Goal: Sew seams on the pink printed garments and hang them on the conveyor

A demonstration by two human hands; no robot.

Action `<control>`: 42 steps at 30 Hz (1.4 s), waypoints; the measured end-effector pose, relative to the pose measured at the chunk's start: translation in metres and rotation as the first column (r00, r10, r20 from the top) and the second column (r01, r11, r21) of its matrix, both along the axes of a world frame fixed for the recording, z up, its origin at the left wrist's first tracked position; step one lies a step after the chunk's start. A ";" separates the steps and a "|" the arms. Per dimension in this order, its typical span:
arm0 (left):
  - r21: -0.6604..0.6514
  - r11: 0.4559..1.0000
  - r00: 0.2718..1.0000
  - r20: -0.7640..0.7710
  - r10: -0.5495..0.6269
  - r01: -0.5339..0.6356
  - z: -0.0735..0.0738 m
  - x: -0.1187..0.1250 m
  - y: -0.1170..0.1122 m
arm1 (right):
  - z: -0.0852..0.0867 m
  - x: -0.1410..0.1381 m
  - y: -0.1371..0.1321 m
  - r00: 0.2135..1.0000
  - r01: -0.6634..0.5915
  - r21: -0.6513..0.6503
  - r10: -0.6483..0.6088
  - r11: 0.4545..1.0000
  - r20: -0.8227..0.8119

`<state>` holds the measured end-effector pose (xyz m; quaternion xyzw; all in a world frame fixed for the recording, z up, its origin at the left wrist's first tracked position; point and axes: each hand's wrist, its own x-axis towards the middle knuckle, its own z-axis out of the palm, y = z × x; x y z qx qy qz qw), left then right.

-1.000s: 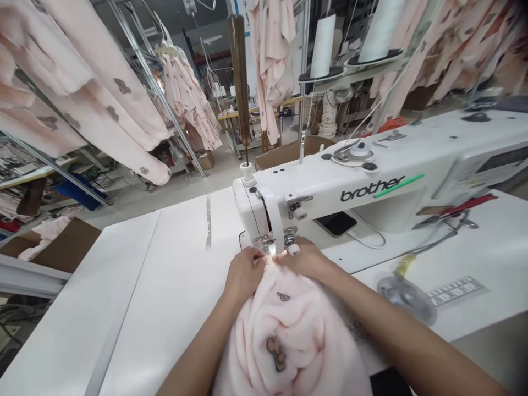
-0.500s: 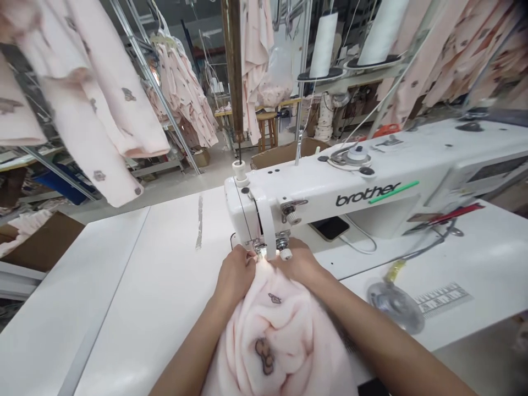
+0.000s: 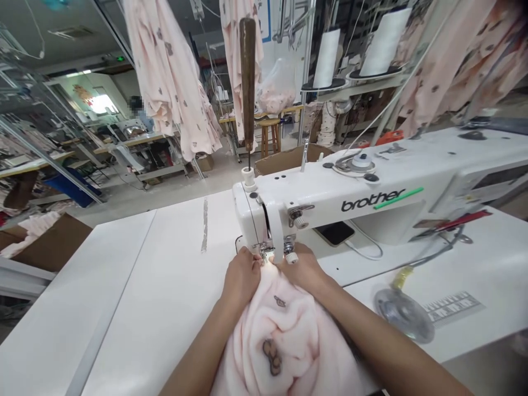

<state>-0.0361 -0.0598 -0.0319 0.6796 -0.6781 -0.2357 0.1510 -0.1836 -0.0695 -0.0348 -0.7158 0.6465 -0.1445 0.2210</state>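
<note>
A pink fleece garment [image 3: 284, 341] with small brown prints lies bunched on the white sewing table [image 3: 165, 286] in front of me. Its far edge sits under the presser foot [image 3: 268, 252] of a white Brother sewing machine [image 3: 371, 192]. My left hand [image 3: 241, 278] pinches the fabric edge just left of the needle, fingers closed on it. My right hand [image 3: 303, 269] presses and grips the same edge just right of the needle, partly tucked under the machine head.
A phone [image 3: 334, 232] with a cable lies behind the machine arm. A grey disc [image 3: 404, 314] and a printed ruler [image 3: 451, 306] sit at the right. Thread cones [image 3: 325, 52] stand behind. Pink garments [image 3: 165, 71] hang overhead. A cardboard box [image 3: 49, 242] stands at left.
My hands stay at the needle holding the fabric. The view has swung, so the hanging garments at the upper left now show farther back.
</note>
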 end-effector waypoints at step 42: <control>-0.124 0.992 0.996 -0.077 -0.034 0.025 -0.010 0.008 -0.007 | -0.028 -0.021 0.004 0.978 -0.169 -0.271 0.195 0.947 0.073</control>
